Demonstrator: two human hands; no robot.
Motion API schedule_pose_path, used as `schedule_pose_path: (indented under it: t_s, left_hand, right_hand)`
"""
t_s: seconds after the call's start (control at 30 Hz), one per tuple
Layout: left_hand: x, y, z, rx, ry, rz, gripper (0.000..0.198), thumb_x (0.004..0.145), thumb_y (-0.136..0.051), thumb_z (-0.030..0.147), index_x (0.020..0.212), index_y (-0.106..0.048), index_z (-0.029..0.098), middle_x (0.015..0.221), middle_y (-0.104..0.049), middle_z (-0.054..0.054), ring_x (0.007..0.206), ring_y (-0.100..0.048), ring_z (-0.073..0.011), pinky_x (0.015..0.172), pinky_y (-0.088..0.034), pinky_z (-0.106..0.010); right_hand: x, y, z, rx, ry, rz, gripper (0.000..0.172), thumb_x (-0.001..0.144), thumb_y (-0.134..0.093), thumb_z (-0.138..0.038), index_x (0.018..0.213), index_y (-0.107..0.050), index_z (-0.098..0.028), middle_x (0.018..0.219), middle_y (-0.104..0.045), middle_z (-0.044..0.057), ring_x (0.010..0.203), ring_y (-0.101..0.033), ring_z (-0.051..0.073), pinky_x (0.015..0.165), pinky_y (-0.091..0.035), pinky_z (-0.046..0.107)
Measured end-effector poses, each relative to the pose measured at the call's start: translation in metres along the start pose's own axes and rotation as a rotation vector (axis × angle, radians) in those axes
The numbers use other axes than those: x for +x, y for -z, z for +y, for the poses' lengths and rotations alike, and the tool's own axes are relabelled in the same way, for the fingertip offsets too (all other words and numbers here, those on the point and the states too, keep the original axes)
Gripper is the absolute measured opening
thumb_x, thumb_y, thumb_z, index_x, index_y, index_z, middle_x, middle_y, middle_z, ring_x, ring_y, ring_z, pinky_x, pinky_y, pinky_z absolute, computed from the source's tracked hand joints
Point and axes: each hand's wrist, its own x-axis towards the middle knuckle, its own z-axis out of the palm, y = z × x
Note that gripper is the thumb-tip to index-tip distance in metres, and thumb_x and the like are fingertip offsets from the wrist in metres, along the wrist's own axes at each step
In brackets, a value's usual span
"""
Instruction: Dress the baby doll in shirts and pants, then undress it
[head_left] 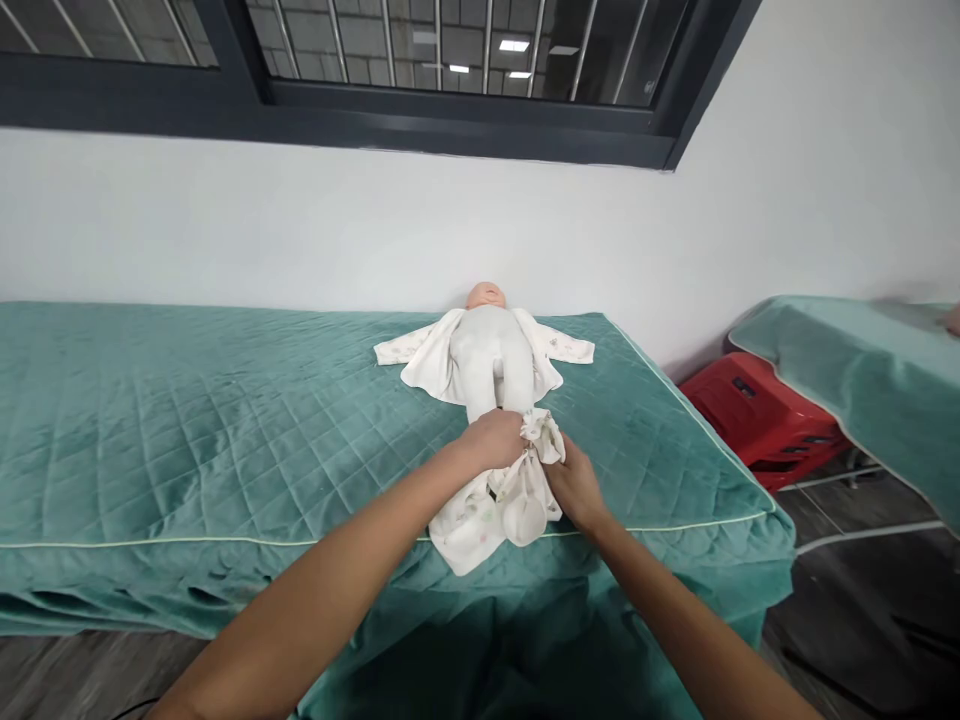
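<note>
On the green quilted cover lies a baby doll [487, 345] on its back, its head toward the wall and its legs toward me. A white printed baby jacket [427, 352] is spread under it, hanging open at the front with both sleeves out to the sides. At the doll's feet, white printed baby pants [472, 525] are bunched up and hang over the bed's front edge. My left hand [496, 440] is closed on the gathered cloth beside the doll's lower leg. My right hand [576, 485] grips the same cloth from the right. The doll's feet are hidden.
The green-covered bed [225, 430] stretches far to the left and ends just right of the doll. A white wall [300, 220] with a dark-framed window [450, 125] stands behind it. At right, a red plastic stool [757, 410] sits below another green-covered surface [870, 370].
</note>
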Motion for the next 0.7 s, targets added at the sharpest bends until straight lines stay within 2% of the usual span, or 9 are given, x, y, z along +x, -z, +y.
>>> schedule_pose_path:
  t_s: [0.07, 0.13, 0.27, 0.33, 0.4, 0.5, 0.7]
  left_hand:
    - [-0.002, 0.006, -0.004, -0.039, -0.039, -0.027, 0.023, 0.09, -0.058, 0.023, 0.102, -0.076, 0.018, 0.121, -0.074, -0.015, 0.118, -0.066, -0.0324, 0.097, -0.047, -0.036]
    - [-0.006, 0.013, -0.007, -0.176, -0.079, -0.065, 0.023, 0.091, -0.059, 0.028, 0.103, -0.077, 0.019, 0.119, -0.076, -0.01, 0.115, -0.067, -0.0311, 0.095, -0.048, -0.035]
    - [-0.014, 0.022, -0.017, -0.727, -0.06, -0.211, 0.033, 0.085, -0.073, 0.043, 0.109, -0.076, 0.021, 0.118, -0.076, -0.007, 0.112, -0.069, -0.0285, 0.092, -0.052, -0.035]
    - [-0.014, 0.024, -0.023, -1.0, -0.029, -0.316, 0.043, 0.077, -0.082, 0.042, 0.113, -0.074, 0.02, 0.12, -0.075, -0.01, 0.11, -0.07, -0.0269, 0.092, -0.053, -0.035]
    - [-0.012, 0.026, -0.027, -1.16, -0.014, -0.351, 0.051, 0.069, -0.09, 0.035, 0.115, -0.073, 0.019, 0.118, -0.075, -0.011, 0.106, -0.071, -0.0249, 0.091, -0.054, -0.034]
    - [-0.002, 0.03, -0.03, -1.231, -0.022, -0.247, 0.051, 0.065, -0.092, 0.029, 0.112, -0.074, 0.017, 0.113, -0.076, -0.011, 0.101, -0.071, -0.023, 0.09, -0.054, -0.033]
    - [0.027, 0.04, -0.033, -1.177, -0.077, -0.005, 0.04, 0.067, -0.088, 0.033, 0.1, -0.074, 0.015, 0.103, -0.076, -0.008, 0.096, -0.07, -0.023, 0.091, -0.051, -0.035]
  right_hand:
    - [-0.003, -0.002, 0.002, 0.031, 0.023, 0.021, 0.027, 0.083, -0.063, -0.044, 0.1, -0.069, -0.023, 0.104, -0.075, 0.007, 0.099, -0.066, 0.031, 0.091, -0.051, 0.042]
    - [-0.004, -0.003, 0.003, 0.123, 0.019, 0.032, 0.025, 0.082, -0.065, -0.045, 0.095, -0.065, -0.023, 0.099, -0.074, 0.006, 0.093, -0.065, 0.028, 0.089, -0.051, 0.041]
    - [0.0, 0.001, -0.001, 0.346, -0.055, 0.092, 0.026, 0.077, -0.07, -0.047, 0.089, -0.061, -0.025, 0.093, -0.071, 0.004, 0.084, -0.062, 0.024, 0.08, -0.053, 0.038]
    - [0.006, 0.002, -0.004, 0.386, -0.058, 0.136, 0.025, 0.076, -0.07, -0.045, 0.089, -0.061, -0.026, 0.094, -0.071, 0.004, 0.085, -0.063, 0.024, 0.081, -0.053, 0.038]
    - [0.016, 0.003, -0.006, 0.411, -0.03, 0.178, 0.024, 0.074, -0.07, -0.043, 0.091, -0.063, -0.027, 0.098, -0.072, 0.004, 0.089, -0.064, 0.025, 0.086, -0.053, 0.04]
    - [0.035, 0.001, -0.006, 0.428, 0.0, 0.205, 0.026, 0.072, -0.073, -0.041, 0.092, -0.064, -0.028, 0.1, -0.074, 0.005, 0.097, -0.066, 0.029, 0.089, -0.053, 0.044]
    - [0.069, -0.005, -0.006, 0.404, -0.031, 0.188, 0.033, 0.069, -0.073, -0.045, 0.095, -0.064, -0.027, 0.102, -0.074, 0.007, 0.106, -0.066, 0.034, 0.093, -0.053, 0.048]
